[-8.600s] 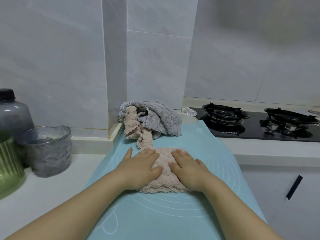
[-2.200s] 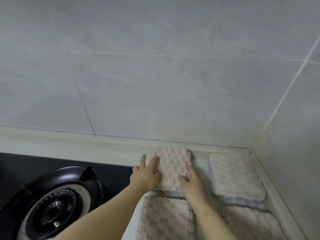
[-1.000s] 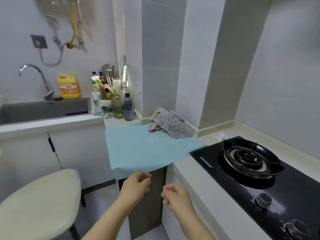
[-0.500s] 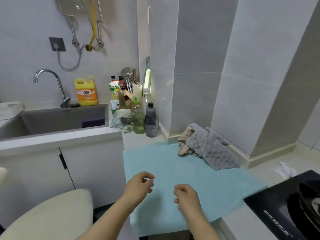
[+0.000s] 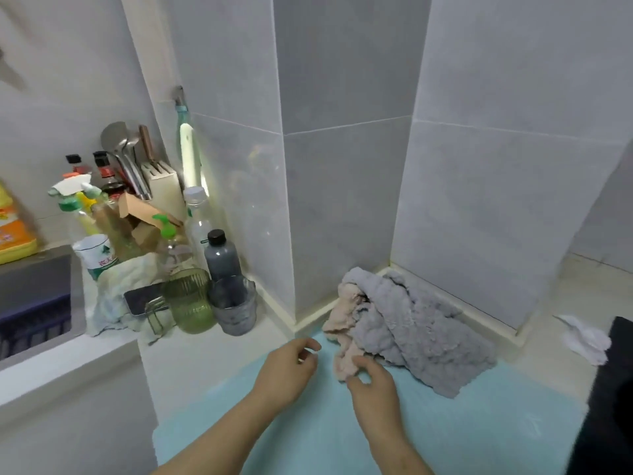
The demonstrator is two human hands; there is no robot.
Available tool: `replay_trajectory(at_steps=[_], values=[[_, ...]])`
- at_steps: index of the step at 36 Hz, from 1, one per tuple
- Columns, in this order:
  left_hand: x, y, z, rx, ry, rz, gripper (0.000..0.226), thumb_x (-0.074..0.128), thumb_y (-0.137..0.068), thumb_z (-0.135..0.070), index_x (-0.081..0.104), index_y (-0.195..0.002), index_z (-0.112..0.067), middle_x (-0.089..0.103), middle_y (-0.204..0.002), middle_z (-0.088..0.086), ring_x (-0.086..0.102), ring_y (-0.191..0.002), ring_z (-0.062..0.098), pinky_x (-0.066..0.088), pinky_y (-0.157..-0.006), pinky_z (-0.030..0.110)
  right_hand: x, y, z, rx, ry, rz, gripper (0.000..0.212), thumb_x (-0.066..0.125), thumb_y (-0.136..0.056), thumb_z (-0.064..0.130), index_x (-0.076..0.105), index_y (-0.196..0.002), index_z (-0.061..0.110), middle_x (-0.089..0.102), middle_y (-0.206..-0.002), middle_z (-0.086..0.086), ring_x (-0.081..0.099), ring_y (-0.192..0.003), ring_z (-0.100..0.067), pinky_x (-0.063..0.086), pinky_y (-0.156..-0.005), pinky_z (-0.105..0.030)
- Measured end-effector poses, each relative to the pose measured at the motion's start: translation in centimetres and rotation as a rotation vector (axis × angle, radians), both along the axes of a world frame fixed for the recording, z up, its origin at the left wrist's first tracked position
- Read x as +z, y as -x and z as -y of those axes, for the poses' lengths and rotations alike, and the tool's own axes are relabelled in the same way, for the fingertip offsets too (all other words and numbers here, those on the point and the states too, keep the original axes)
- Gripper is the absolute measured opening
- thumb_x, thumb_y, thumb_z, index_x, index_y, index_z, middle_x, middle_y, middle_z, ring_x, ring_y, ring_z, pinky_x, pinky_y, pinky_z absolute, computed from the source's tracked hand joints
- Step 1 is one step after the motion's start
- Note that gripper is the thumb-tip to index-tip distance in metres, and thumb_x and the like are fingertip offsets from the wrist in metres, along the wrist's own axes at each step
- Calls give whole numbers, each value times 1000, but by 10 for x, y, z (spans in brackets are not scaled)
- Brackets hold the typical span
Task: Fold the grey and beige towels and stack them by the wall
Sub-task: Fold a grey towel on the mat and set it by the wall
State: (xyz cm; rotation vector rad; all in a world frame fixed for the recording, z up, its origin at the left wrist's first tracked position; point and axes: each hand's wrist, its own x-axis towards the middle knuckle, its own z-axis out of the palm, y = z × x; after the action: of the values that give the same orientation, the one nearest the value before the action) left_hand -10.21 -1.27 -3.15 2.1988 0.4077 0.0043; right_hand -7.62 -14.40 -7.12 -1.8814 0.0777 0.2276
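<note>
A crumpled grey towel point(image 5: 416, 337) lies heaped against the tiled pillar at the far end of the light blue mat point(image 5: 308, 440). A beige towel point(image 5: 342, 320) is tangled under its left side, with one end trailing toward me. My right hand point(image 5: 371, 382) is at that trailing end and pinches it between finger and thumb. My left hand point(image 5: 287, 371) hovers over the mat just left of the towels, fingers loosely curled, holding nothing. The folded stack by the wall is out of view.
Bottles, a green glass point(image 5: 191, 303), a grey glass point(image 5: 234, 310) and a knife block point(image 5: 164, 183) crowd the counter on the left, beside the sink point(image 5: 34, 296). A white crumpled scrap point(image 5: 584, 337) and the black hob's edge point(image 5: 616, 389) are on the right.
After setting a folded beige towel down by the wall, I turned back to the mat. Both hands moved forward to the pile, and my right hand took the beige towel's end.
</note>
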Motion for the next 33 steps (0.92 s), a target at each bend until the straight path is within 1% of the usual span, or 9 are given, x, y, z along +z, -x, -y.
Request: replay_trajectory(at_steps=[3, 6, 10, 13, 17, 21, 24, 29, 33], values=[[-16, -41, -5, -219, -85, 72, 23, 50, -89, -12, 57, -104, -28, 62, -103, -10, 56, -79, 10, 41, -72, 20, -11, -16, -15, -80, 44, 8, 30, 60, -84, 5, 62, -111, 17, 54, -112, -3, 53, -108, -21, 39, -85, -24], [-33, -68, -8, -393, -141, 103, 39, 51, -89, -17, 49, -125, -29, 57, -121, -11, 55, -104, 9, 41, -84, 19, -20, -19, -27, -199, 145, 41, 30, 62, -85, 17, 64, -115, 22, 63, -113, 0, 56, -108, -20, 42, -89, -25], [-55, -82, -11, -505, -229, 117, 47, 48, -92, -25, 35, -136, -36, 54, -125, -10, 52, -111, 12, 36, -77, 20, -25, -16, -37, -321, 177, 55, 23, 60, -87, 20, 67, -106, 30, 67, -105, 8, 59, -98, -9, 42, -84, -9], [-68, -88, -17, -499, -205, 207, 36, 53, -90, -26, 49, -126, -32, 61, -112, -10, 57, -101, 9, 35, -73, 17, -27, -13, -41, -486, 89, 111, 17, 62, -87, 19, 65, -81, 35, 67, -88, 10, 57, -75, 0, 39, -68, -2], [-83, -90, -23, -544, -162, 378, 9, 59, -86, -17, 65, -90, -22, 54, -78, -17, 55, -79, 8, 31, -60, 13, -37, -7, -45, -652, 22, 271, 30, 69, -79, 9, 63, -62, 32, 67, -66, 22, 59, -69, 8, 42, -63, -4], [-89, -87, -29, -550, -27, 480, 13, 60, -85, -12, 63, -80, -24, 59, -76, -9, 50, -67, 7, 33, -59, 15, -40, -4, -45, -722, -30, 367, 21, 71, -75, 8, 65, -64, 24, 66, -61, 10, 57, -60, 3, 44, -62, -8], [-90, -86, -31, -535, 91, 552, 30, 58, -86, -10, 50, -70, -34, 56, -73, -10, 47, -65, 0, 34, -60, 17, -43, -2, -46, -721, -29, 442, 23, 67, -76, 3, 60, -67, 23, 60, -64, 8, 56, -66, -12, 46, -66, -24], [-87, -77, -32, -565, 116, 696, 11, 54, -89, -12, 59, -91, -20, 56, -83, -3, 53, -80, 19, 42, -76, 32, -29, 5, -52, -781, 20, 583, 30, 56, -78, -4, 49, -71, 24, 52, -68, 6, 51, -66, -15, 43, -66, -25], [-90, -70, -34, -575, 2, 827, 19, 52, -90, -16, 60, -106, -14, 60, -96, 3, 53, -95, 24, 40, -84, 34, -10, 19, -53, -912, -32, 640, 29, 54, -79, -2, 46, -72, 25, 49, -69, 6, 49, -67, -16, 43, -70, -27]])
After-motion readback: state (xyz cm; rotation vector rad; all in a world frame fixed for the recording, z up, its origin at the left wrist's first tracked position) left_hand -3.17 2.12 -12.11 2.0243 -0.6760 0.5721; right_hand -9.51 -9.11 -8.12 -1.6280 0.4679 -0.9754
